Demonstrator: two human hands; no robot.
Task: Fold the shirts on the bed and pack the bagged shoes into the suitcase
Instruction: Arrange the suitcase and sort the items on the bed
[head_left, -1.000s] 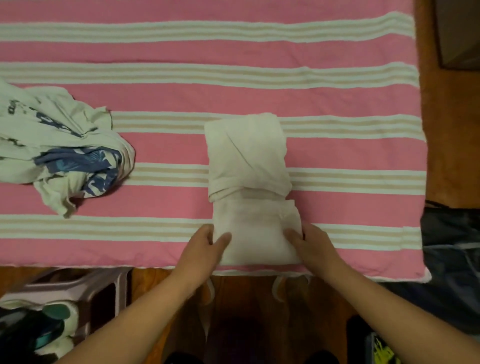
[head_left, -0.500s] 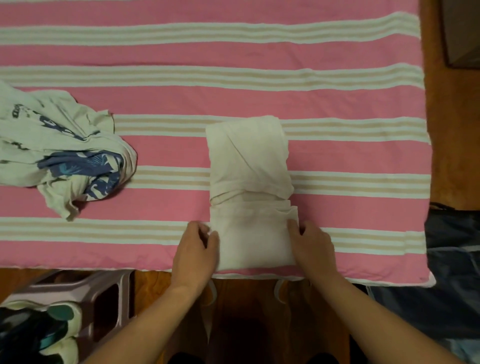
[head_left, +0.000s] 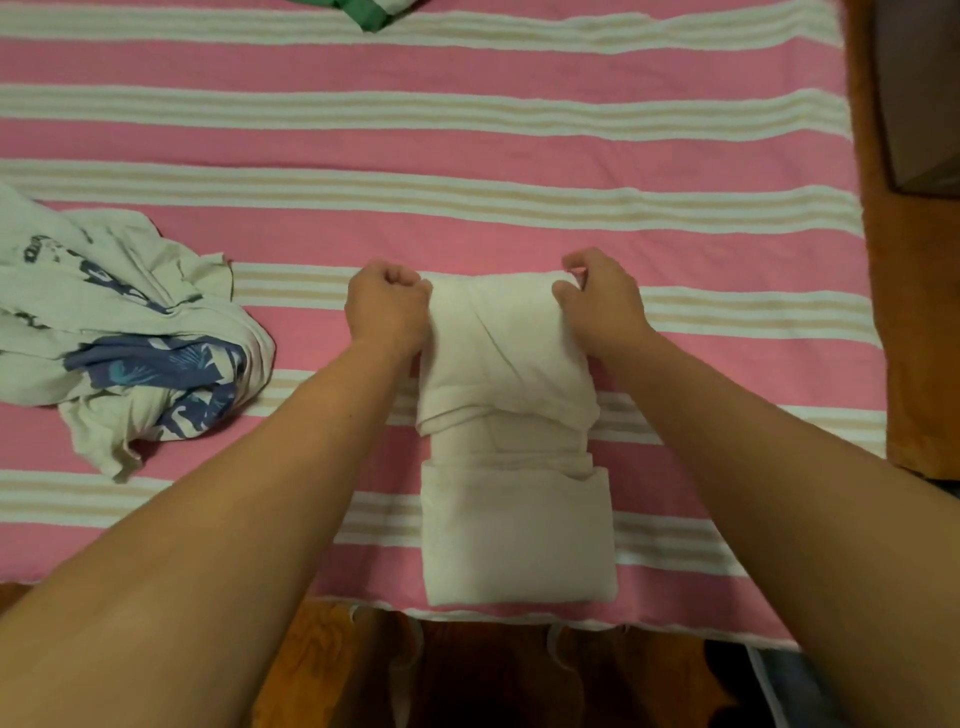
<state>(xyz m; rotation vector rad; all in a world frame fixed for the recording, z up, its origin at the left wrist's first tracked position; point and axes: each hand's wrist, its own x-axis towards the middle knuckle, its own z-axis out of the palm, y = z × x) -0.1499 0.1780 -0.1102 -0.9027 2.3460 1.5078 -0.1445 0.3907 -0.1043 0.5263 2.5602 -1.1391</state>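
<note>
White shirt mid-fold near the front edge of the bed: far end gripped, final fold pending.

On the pink striped bedspread (head_left: 519, 156) the white shirt (head_left: 514, 530) lies as a narrow strip with its near end already turned up; the crumpled printed shirt (head_left: 130, 338) waits well apart to the left. Your left hand (head_left: 387, 306) and right hand (head_left: 597, 304) are each closed on a far corner of the white shirt. Bring both corners toward you level and together, so the edges meet square. Half a second ago both hands were at the near end; they have since moved to the far end.
</note>
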